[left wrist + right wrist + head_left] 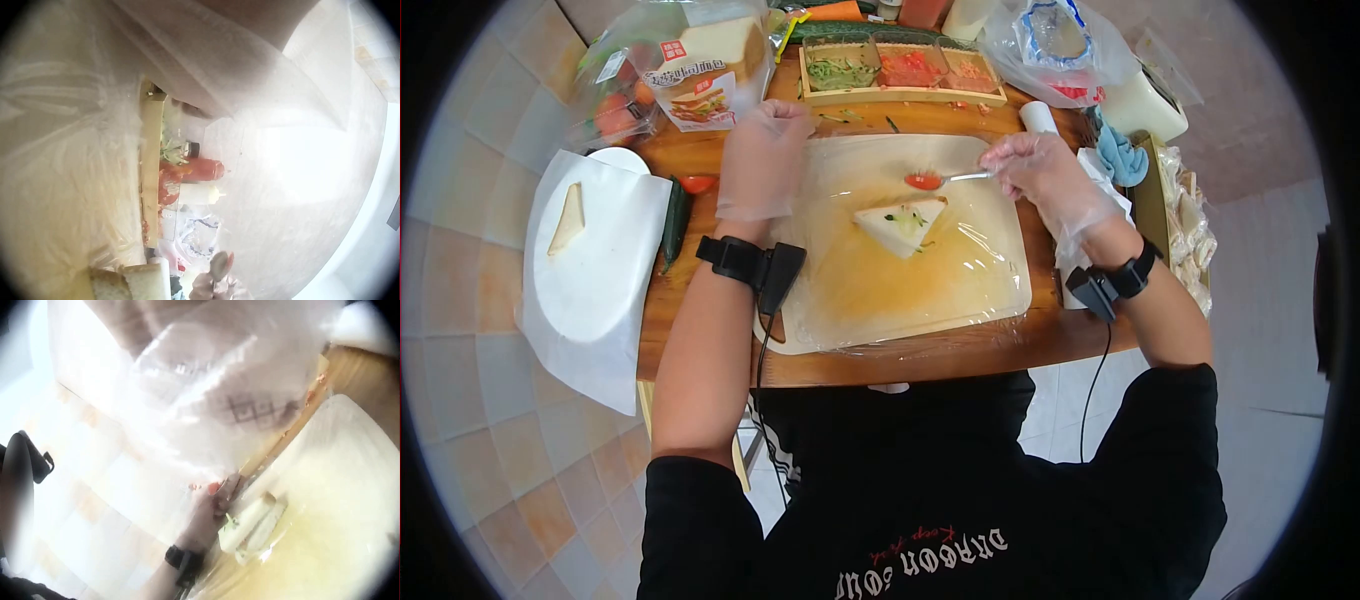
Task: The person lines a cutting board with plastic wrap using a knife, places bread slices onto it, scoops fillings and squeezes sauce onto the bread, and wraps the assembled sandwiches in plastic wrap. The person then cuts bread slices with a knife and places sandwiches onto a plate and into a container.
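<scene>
I cannot tell the grip of the left hand beside the board, where the bread triangle lies, and the spoon is pinched bowl-up by the right hand, perhaps so its red food cannot spill.

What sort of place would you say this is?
Probably a home kitchen or small food-prep area: a cutting board holds a sandwich, with bagged bread and a tray of chopped fillings behind.
</scene>
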`<state>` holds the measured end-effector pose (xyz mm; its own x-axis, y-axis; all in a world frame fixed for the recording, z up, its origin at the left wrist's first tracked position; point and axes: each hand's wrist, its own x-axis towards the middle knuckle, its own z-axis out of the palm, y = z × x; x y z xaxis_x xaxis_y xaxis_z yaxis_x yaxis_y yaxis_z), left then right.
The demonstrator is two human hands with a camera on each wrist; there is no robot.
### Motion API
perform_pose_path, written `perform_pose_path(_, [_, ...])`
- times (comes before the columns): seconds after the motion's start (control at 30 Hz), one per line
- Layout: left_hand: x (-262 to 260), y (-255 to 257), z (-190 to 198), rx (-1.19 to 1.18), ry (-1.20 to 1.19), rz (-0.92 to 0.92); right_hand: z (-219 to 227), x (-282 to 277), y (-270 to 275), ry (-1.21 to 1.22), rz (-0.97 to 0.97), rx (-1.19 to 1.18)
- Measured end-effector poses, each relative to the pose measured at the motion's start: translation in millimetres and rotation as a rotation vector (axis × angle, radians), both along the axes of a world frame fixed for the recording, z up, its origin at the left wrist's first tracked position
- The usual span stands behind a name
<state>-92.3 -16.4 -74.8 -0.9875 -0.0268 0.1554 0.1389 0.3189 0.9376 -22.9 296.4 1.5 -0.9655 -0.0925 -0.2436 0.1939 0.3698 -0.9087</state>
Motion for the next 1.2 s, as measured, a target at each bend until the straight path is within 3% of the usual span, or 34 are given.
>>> perform_pose_path(0.17, [-2.6, -0.2, -5.9, 0.005, 0.031, 0.002, -12.7, 25.9, -8.5, 0.071, 0.009, 0.02])
perform_pose_path(0.27, [-4.4, -1.4, -9.6, 0.028, 0.056, -0.007, -16.2, 35.5, -15.7, 0.266, 0.015, 0.17])
perform_pose_path(0.33, [-5.4, -2.9, -10.0, 0.001, 0.078, -0.004, -19.0, 39.9, -15.9, 0.899, 0.242, 0.613])
perform_pose_path(0.47, [-3.7, -3.7, -7.9, -0.001, 0.064, -0.004, -9.7, 57.8, -19.1, 0.88, 0.332, 0.701])
perform_pose_path(0.63, [-5.7, -4.2, -9.2, -0.001, 0.018, -0.015, -2.1, 66.6, -10.0, 1.098, 0.586, 0.799])
perform_pose_path(0.73, [-4.7, -3.1, -7.9, -0.006, 0.034, -0.01, -3.7, 65.6, -9.8, 1.213, 0.558, 0.781])
perform_pose_path(1.07, [-3.2, -1.7, -4.4, -0.018, 0.042, 0.002, 6.1, 65.6, -18.7, 1.214, 0.529, 0.786])
perform_pose_path(1.2, [-4.4, -3.3, -6.4, 0.012, 0.027, -0.027, 11.3, 63.2, -25.9, 0.966, 0.408, 0.711])
